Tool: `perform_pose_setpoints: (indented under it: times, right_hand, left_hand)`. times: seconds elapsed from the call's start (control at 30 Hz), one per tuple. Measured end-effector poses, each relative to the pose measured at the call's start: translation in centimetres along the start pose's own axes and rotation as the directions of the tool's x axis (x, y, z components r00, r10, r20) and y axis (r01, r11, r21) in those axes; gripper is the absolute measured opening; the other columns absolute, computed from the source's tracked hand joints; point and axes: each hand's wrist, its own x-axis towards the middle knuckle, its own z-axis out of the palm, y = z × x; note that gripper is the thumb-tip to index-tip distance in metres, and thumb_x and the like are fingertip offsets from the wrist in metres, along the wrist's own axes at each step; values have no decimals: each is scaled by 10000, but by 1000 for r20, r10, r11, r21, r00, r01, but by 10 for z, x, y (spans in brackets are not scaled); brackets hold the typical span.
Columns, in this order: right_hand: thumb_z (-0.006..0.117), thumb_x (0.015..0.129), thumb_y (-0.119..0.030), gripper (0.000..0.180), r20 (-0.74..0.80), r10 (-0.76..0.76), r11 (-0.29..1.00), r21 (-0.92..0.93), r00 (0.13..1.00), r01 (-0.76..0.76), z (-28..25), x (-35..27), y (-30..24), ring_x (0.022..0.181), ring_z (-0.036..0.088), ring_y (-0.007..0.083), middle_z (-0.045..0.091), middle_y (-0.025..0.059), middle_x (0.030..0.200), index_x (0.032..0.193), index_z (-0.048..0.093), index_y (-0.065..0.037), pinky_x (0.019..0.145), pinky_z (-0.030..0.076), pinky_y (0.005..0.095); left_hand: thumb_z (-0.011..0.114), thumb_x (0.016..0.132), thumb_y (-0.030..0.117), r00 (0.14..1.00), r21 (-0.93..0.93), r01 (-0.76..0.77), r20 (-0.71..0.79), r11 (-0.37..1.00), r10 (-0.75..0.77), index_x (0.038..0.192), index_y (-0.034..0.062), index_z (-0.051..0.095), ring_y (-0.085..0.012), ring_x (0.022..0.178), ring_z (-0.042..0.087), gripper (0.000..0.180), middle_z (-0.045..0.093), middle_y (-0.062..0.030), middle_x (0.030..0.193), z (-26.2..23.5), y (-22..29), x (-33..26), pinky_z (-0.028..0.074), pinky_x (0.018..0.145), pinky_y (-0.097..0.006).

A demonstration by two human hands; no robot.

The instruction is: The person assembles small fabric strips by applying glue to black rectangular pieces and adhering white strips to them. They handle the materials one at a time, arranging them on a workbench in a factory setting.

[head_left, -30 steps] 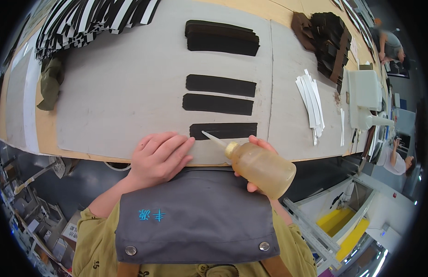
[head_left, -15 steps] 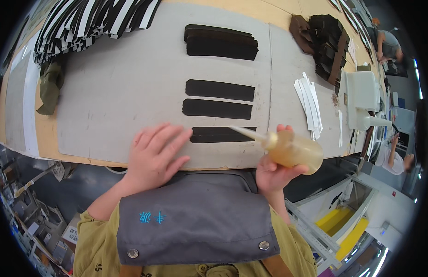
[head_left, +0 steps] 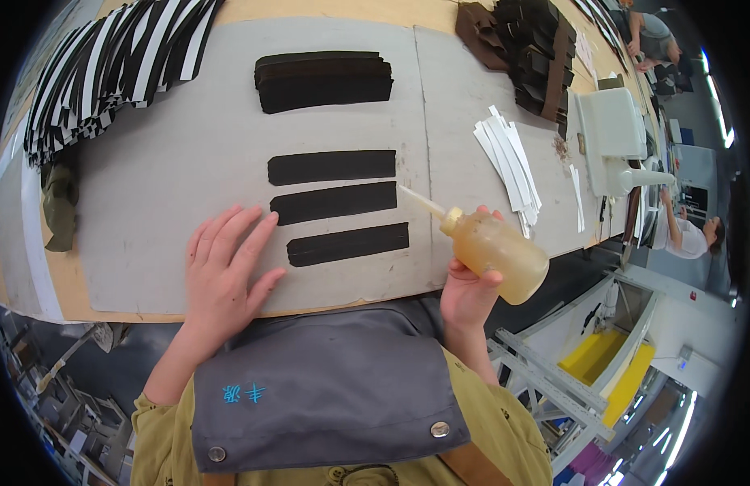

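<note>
Crumpled olive cloth [head_left: 60,212] at left, fanned white strips [head_left: 509,162], yellow panel [head_left: 631,382] lower right, person [head_left: 692,235] in white

On the person's grey apron [head_left: 334,413] we see 1 short line of lettering [head_left: 244,394]: 2 bright blue characters, side by side, nearer the apron's left edge than its right, above the round snap [head_left: 217,454] by its lower left corner.

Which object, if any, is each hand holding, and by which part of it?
The right hand holds the yellowish bottle by its body. The left hand holds nothing; it is open beside the black strips.
</note>
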Motion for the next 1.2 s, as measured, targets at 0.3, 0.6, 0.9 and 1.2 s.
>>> perform_pose_setpoints:
  times: [0.3, 0.6, 0.9, 1.2]
  right_hand:
    - [895, 600, -715, 1291, 35, -33, 992, -122, 999, 37, 10, -5, -1, 1063, 641, 174, 505, 101, 1520, 1550, 350, -32, 686, 547, 262]
    - [891, 552, -738, 1329, 89, 13, 983, -183, 996, 3, 18, -12, 0, 1216, 585, 197, 464, 97, 1562, 1553, 344, -55, 681, 522, 255]
    - [880, 540, -755, 1336, 230, -1, 956, -285, 973, 68, 26, -14, 13, 1101, 639, 197, 488, 105, 1535, 1551, 348, -62, 657, 550, 261]
    - [913, 633, -638, 1163, 542, -30, 917, -321, 840, 239, 50, -9, 11, 1273, 587, 260, 566, 148, 1449, 1485, 461, 12, 1054, 503, 400]
  left_hand:
    - [739, 873, 244, 999, 2, -36, -36, 999, 36, 1331, 107, 682, -338, 1302, 545, 482, 596, -100, 1368, 0, -2, 0, 386, 1086, -458]
    - [756, 861, 237, 999, -10, -27, -39, 1000, 26, 1330, 118, 683, -337, 1301, 544, 490, 593, -87, 1377, -1, -3, 0, 388, 1085, -468]
    - [777, 842, 212, 998, -28, -34, -60, 999, 32, 1324, 128, 686, -328, 1286, 547, 498, 592, -79, 1376, 0, -4, 0, 404, 1070, -467]
    - [790, 831, 235, 997, -39, -43, -58, 998, 40, 1324, 135, 687, -305, 1282, 548, 513, 593, -76, 1351, 1, -8, 0, 417, 1055, -463]
